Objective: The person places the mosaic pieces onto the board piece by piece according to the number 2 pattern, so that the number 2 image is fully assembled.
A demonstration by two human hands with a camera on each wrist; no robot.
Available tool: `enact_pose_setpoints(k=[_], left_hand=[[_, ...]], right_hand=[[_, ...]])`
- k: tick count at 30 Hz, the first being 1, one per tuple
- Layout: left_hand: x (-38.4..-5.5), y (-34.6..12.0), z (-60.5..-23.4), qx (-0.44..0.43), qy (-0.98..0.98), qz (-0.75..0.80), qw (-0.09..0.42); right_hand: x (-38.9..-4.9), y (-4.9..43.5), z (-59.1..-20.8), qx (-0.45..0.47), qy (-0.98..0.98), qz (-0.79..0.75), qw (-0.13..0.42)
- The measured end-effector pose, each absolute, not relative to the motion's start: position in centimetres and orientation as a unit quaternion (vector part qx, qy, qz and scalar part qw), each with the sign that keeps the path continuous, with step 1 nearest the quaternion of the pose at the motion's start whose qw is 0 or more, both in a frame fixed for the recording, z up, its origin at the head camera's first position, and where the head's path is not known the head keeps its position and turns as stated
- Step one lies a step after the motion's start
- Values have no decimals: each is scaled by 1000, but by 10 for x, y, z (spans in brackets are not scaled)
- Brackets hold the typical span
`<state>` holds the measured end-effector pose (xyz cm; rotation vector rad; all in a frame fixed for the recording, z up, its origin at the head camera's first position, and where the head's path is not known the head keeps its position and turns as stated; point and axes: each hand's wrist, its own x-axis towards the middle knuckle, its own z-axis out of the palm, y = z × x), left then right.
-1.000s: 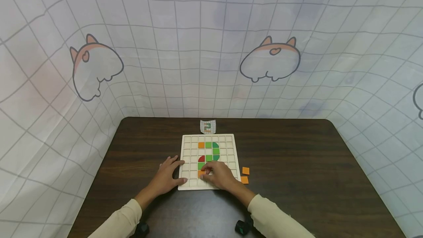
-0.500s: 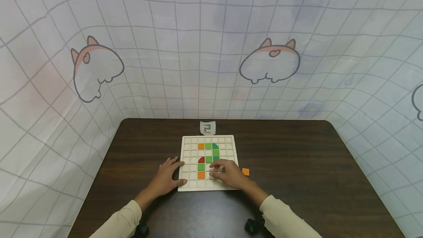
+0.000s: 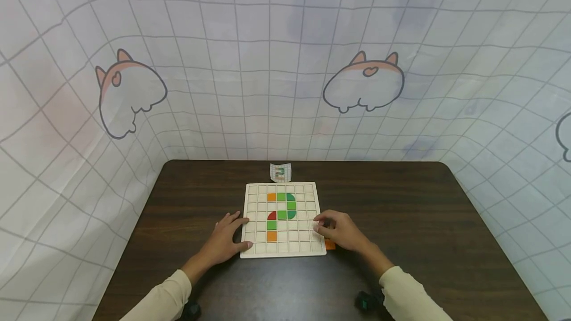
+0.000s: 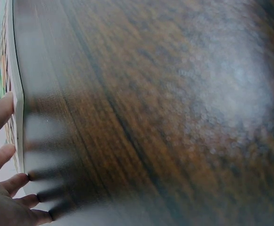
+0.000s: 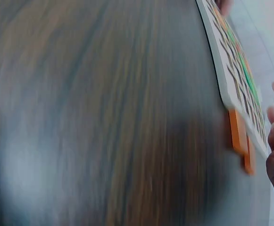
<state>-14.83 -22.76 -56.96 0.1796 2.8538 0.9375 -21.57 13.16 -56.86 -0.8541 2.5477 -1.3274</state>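
A cream gridded board point(image 3: 305, 247) lies on the table with orange, green, teal and red tiles in its cells. My left hand point(image 3: 225, 238) lies along the board's left edge, thumb and index finger on its border; in the left wrist view, the other fingertips of this hand point(image 4: 7, 200) rest on the tabletop. Over the right edge hovers my right hand point(image 3: 341, 230), fingers loosely bent, with nothing visible between them. Beside that edge sits an orange tile point(image 3: 330, 244), partly behind the hand. The right wrist view shows two orange tiles there, the nearer tile point(image 5: 237, 131) and another tile point(image 5: 249, 156).
A small printed paper point(image 3: 280, 172) with a coloured grid pattern lies behind the board. The dark wooden table point(image 3: 401, 197) reaches back to a white gridded curtain point(image 3: 276, 88). A dark device point(image 3: 367, 301) sits at the right wrist.
My right hand has drawn back from the orange tile at the lower left of the pattern, moving right to the board's right edge. The left hand has stayed put.
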Motion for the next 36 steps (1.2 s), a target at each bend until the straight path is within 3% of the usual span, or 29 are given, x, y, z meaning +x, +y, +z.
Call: enact_pose_setpoints(k=[14,20,36], left_hand=[[-149,-228,-569,63,946,312,65],[-149,-227,-568,62,946,311,65],[-150,-228,-572,65,946,311,63]], right_hand=[[-228,183,-569,-319,857,-386,121],[-227,186,-573,-313,865,-363,146],[-230,182,-572,-335,873,-321,148]])
